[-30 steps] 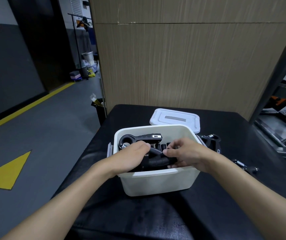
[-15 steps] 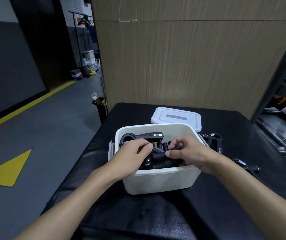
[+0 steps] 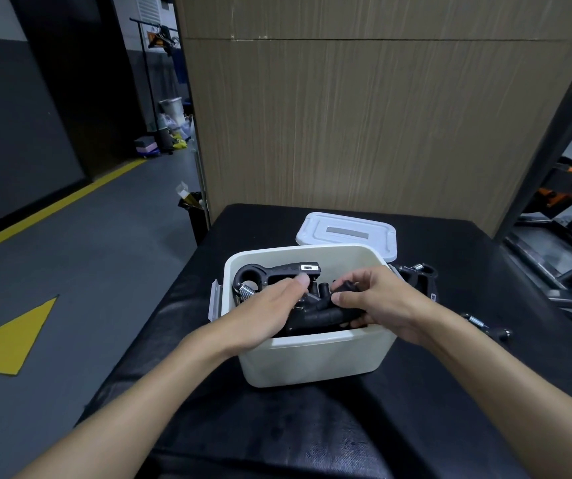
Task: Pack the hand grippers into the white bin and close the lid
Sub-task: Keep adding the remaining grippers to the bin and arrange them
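Head view: a white bin sits open at the centre of a black table, with its lid lying flat just behind it. Both bare forearms reach in from the bottom corners. The right hand curls its thumb and fingers round a black hand gripper lying in the bin. The left hand lies palm down on that gripper, thumb straight. Its fingers are hidden, so its grasp cannot be told. A second gripper lies at the bin's back. Two spare grippers lie on the table at right.
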Demonstrator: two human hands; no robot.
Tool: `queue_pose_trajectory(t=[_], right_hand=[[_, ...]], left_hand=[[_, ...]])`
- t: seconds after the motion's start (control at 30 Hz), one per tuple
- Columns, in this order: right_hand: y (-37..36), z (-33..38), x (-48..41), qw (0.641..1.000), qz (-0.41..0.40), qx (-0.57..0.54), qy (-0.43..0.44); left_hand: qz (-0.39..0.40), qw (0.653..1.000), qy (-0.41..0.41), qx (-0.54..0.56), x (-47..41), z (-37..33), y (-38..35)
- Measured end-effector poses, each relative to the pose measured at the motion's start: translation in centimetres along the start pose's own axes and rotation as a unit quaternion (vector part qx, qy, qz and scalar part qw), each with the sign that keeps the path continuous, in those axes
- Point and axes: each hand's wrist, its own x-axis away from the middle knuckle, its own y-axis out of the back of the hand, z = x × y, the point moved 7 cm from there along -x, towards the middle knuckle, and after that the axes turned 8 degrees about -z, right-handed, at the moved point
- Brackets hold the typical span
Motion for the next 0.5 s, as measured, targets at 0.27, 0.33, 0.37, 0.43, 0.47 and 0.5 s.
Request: queue_pose_trajectory(t=[0.27, 0.33, 0.37, 0.43, 0.47, 0.5], right_hand=[[1.6, 3.0, 0.1, 0.997, -0.048, -0.021, 0.051], [2.7, 4.4, -0.2, 0.997, -0.052, -0.030, 0.055], [3.2, 5.0, -0.4, 0.997, -0.053, -0.033, 0.054], [4.0, 5.3, -0.7, 0.996, -0.064, -0.029, 0.046], [4.3, 5.3, -0.9, 0.996, -0.071, -0.026, 0.043], [4.5, 5.2, -1.0, 0.995, -0.082, -0.026, 0.045]], left_hand=[[-0.107, 0.986, -0.117, -0.060, -0.7, -2.8, 1.0], [-0.112, 0.974, -0.150, -0.128, -1.2, -4.4, 1.3], [-0.113, 0.965, -0.172, -0.161, -1.5, -5.2, 1.4], [-0.120, 0.956, -0.199, -0.178, -2.2, -6.3, 1.4], [-0.127, 0.956, -0.203, -0.172, -2.6, -6.5, 1.2], [-0.139, 0.956, -0.204, -0.157, -2.9, -6.7, 1.1]])
